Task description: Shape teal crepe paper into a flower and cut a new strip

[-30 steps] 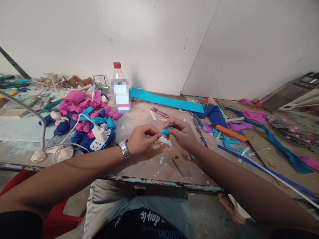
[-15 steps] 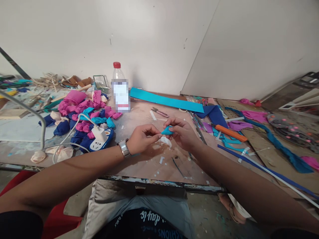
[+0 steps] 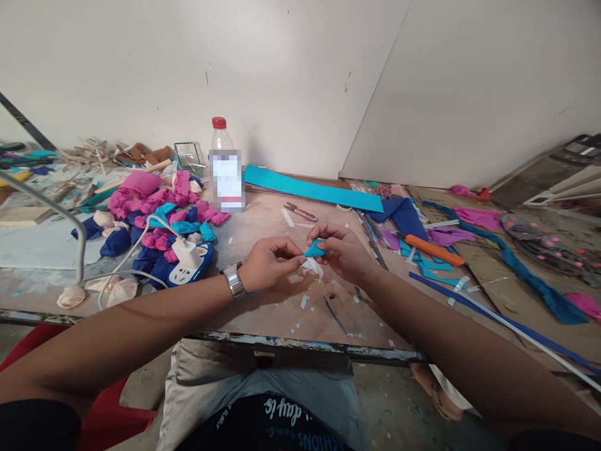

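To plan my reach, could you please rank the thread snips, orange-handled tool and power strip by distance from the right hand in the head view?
1. Thread snips, just behind the right hand.
2. Orange-handled tool, to its right.
3. Power strip, far left, past the left hand.

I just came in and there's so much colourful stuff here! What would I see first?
First, the two hands in the middle: the left hand and right hand pinch a small blue piece between their fingertips, just above the table. Next comes the bright pink and blue cloth pile on the left. A red-capped bottle stands behind it, near the wall.
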